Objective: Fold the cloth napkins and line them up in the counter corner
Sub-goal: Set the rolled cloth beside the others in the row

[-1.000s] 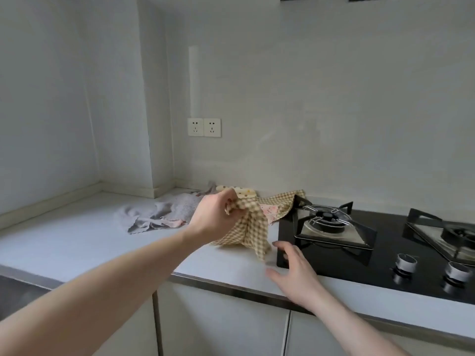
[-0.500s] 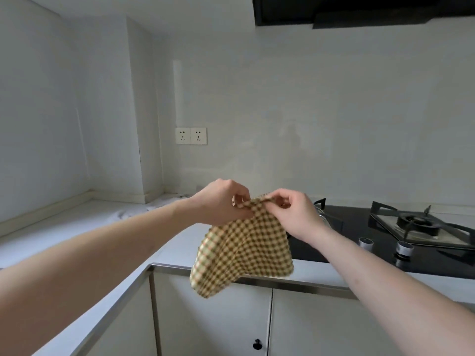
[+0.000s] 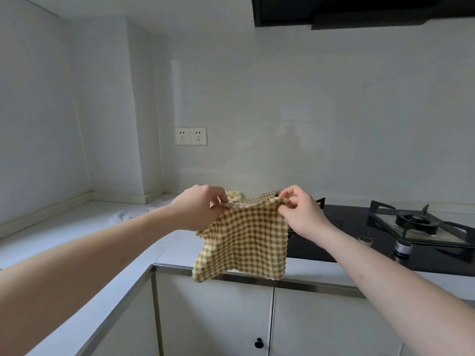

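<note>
Above the front edge of the white counter (image 3: 77, 237), a brown-and-cream checked napkin (image 3: 244, 242) is held up in the air by both hands. Its top edge is pinched at the left corner by the left hand (image 3: 198, 208) and at the right corner by the right hand (image 3: 303, 214), fingers curled and clamped on the cloth in each case. The napkin hangs spread between them, its lower edge reaching down past the metal trim of the counter, in front of the white cabinet doors (image 3: 216, 319). Behind the hands, against the back wall, a second checked cloth (image 3: 257, 199) and a pale patterned cloth (image 3: 234, 195) are seen lying on the counter, largely hidden by the hands. Farther left, near the counter corner, a pale crumpled cloth (image 3: 128, 214) lies on the surface. A black gas hob (image 3: 424, 227) with two knobs is set into the counter at the right. A double wall socket (image 3: 190, 136) is mounted above the corner area. No containers are visible.
</note>
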`<state>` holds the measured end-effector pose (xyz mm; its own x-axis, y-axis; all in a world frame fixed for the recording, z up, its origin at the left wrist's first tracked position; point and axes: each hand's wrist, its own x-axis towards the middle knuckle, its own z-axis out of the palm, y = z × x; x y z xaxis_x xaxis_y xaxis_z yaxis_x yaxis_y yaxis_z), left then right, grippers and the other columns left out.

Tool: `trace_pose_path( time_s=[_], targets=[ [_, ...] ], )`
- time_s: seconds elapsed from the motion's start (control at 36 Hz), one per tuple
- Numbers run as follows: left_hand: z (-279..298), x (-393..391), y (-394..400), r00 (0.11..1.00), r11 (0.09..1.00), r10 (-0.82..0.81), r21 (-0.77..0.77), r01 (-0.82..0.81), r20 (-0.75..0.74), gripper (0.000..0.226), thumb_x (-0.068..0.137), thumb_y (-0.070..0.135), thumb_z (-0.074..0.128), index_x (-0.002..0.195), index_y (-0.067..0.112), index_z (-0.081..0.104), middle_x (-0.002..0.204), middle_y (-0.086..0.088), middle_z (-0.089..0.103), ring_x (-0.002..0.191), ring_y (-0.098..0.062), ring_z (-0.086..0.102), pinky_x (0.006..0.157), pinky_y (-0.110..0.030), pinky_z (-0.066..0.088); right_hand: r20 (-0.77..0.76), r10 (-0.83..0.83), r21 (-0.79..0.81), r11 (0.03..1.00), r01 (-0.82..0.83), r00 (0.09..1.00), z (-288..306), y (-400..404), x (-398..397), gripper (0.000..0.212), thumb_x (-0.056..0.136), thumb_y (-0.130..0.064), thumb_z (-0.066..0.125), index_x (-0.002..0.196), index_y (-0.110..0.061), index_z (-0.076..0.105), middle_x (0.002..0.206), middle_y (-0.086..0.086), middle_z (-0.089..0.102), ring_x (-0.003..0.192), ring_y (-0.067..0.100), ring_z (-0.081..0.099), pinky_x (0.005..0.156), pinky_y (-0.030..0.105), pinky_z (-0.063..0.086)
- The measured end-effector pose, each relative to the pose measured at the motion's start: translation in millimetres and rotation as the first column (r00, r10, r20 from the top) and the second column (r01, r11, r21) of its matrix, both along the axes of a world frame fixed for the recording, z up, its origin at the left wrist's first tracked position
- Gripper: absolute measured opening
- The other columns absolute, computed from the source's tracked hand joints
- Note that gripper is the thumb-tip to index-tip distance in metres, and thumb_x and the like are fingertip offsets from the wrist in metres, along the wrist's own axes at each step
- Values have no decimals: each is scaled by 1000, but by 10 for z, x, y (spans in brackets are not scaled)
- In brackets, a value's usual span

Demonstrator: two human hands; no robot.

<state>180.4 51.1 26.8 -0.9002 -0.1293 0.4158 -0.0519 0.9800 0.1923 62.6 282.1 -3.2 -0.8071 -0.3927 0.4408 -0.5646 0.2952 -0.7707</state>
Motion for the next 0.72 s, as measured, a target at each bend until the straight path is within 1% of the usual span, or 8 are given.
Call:
trace_pose_path(
  time_s=[0.14,0.22,0.28,0.33,0.39,0.47,0.58,0.72],
  targets=[
    [-23,-23,-100,1000,1000,9,-7,-9,2,17,93,46,64,98,32,72,92,10,69,85,-20,63,80,-33,54,92,77,126,988,-88,993,-33,-95,-19,23,88,-12,64,107,-25,68,87,1,77,63,1,62,58,11,45],
    [-71,-62,-181,999,998,43,-44,-43,12,20,93,49,62,98,32,72,92,8,69,83,-21,63,77,-33,55,63,64,184,980,-74,996,-52,-185,-70,14,85,-18,68,95,-26,74,85,-5,75,73,6,66,66,17,46],
    [-112,-93,-249,997,995,70,-76,-68,30,22,94,50,61,99,32,71,91,8,68,85,-23,63,75,-32,53,17,50,209,976,-52,999,-65,-245,-124,7,84,-17,69,82,-23,72,76,-7,70,71,10,59,65,20,42],
    [-142,-122,-317,993,985,104,-141,-95,62,24,95,51,58,99,30,68,92,5,67,85,-24,62,69,-31,48,-18,31,230,973,-26,999,-73,-304,-189,6,83,-15,70,81,-19,73,73,-6,68,70,10,57,64,22,41],
    [-154,-143,-389,984,973,140,-201,-115,114,25,97,50,56,102,28,66,94,1,66,84,-26,59,67,-31,44,-44,10,243,970,1,999,-63,-362,-258,6,83,-15,71,85,-19,74,75,-6,71,71,10,60,63,18,42],
    [-111,-189,-510,978,966,166,-220,-135,127,21,98,43,55,105,26,66,99,-2,67,95,-31,63,69,-31,43,-88,-19,212,977,38,996,-9,-450,-351,16,85,-11,73,79,-26,72,69,-12,68,68,7,61,55,6,39],
    [72,-261,-647,987,970,142,-189,-154,-74,17,97,40,58,101,26,67,89,1,65,100,-32,62,70,-31,38,-158,-116,91,987,131,981,131,-526,-455,20,87,-9,69,81,-27,71,76,-9,70,69,1,62,55,4,39],
    [222,-242,-732,940,986,70,-122,-116,-335,21,94,47,64,101,27,69,97,9,69,103,-23,50,82,-36,40,-175,-145,-24,989,143,974,256,-490,-500,13,90,-11,70,85,-23,72,82,-7,72,74,4,67,60,9,44]
  ],
)
